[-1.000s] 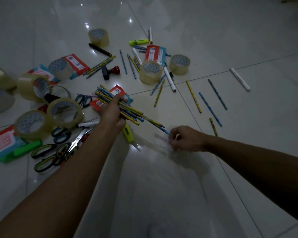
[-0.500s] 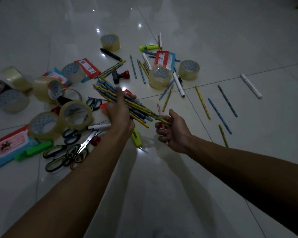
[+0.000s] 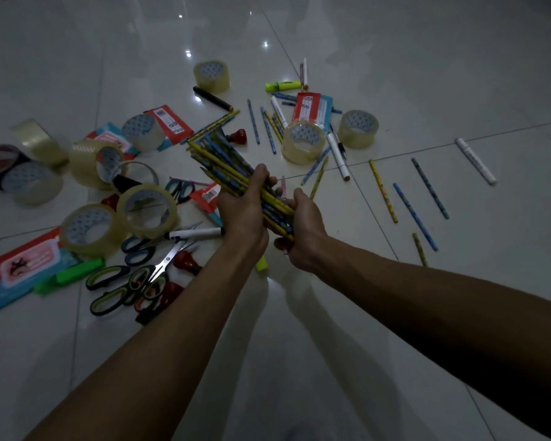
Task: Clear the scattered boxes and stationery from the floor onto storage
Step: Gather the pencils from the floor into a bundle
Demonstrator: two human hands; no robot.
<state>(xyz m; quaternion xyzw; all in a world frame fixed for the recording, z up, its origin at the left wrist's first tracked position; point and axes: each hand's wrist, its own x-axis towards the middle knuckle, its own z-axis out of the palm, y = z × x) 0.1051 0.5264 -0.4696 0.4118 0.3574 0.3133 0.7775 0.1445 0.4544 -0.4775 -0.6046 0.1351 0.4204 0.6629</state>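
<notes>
Glossy white tile floor (image 3: 395, 43), dim light, stationery strewn across it, both hands joined on one bundle.

Held above the floor at mid-frame: bundle of pencils (image 3: 226, 163), yellow and blue, fanning up and left. Clasped round its middle by left hand (image 3: 244, 214), fingers curled over the top; cradled at its lower end by right hand (image 3: 303, 227), fingers wrapped underneath, a pink pencil (image 3: 283, 187) poking up beside it. Half a second ago right hand apart from the bundle, carrying that pink pencil; now closed in against it. Just right: loose pencils (image 3: 414, 214) lying flat, white marker (image 3: 476, 160) beyond. Behind: tape roll (image 3: 303, 141), red packet (image 3: 312, 108), yellow highlighter (image 3: 282, 86). Left: more tape rolls (image 3: 147, 208), scissors (image 3: 131, 281), green highlighter (image 3: 69, 278).
</notes>
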